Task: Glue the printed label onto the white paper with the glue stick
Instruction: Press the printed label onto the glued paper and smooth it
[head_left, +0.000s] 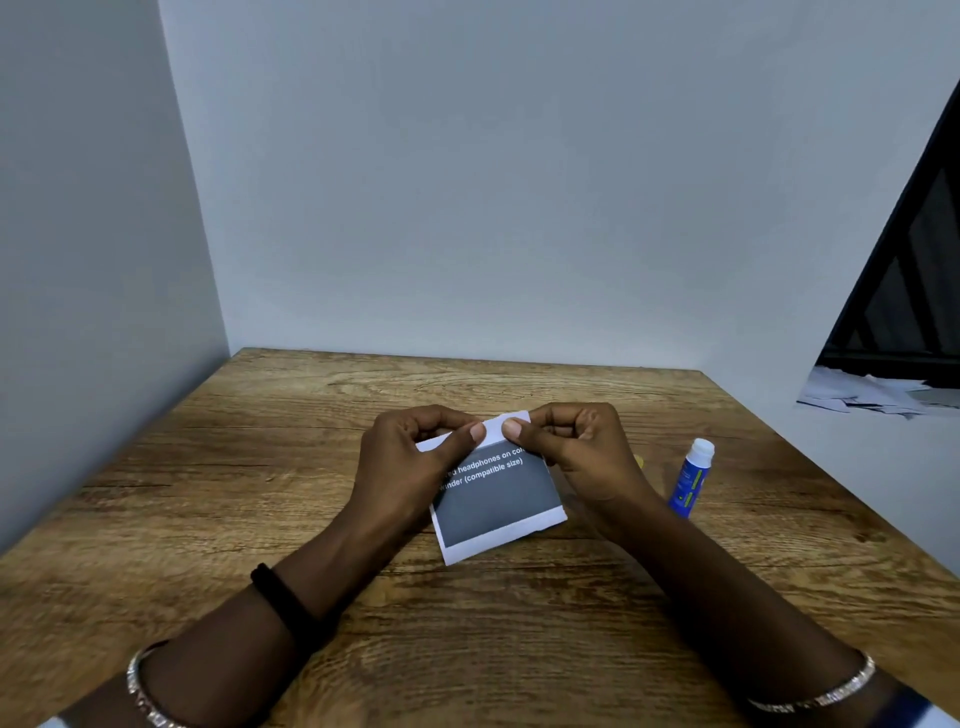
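The printed label (496, 501) is a small paper with a grey block, white lettering and a white border. It is held tilted just above the wooden table (260, 467), at the middle. My left hand (415, 462) pinches its top edge from the left, thumb on the white border. My right hand (576, 452) pinches the same edge from the right. A blue glue stick (692, 477) with a white tip stands uncapped on the table right of my right hand. A bit of yellow (639, 461), partly hidden, shows behind my right hand. I cannot pick out a separate white paper.
Pale walls close the table at the back and the left. Beyond the table's right edge lies a lower surface with scattered paper scraps (878, 395) under a dark frame (909, 286).
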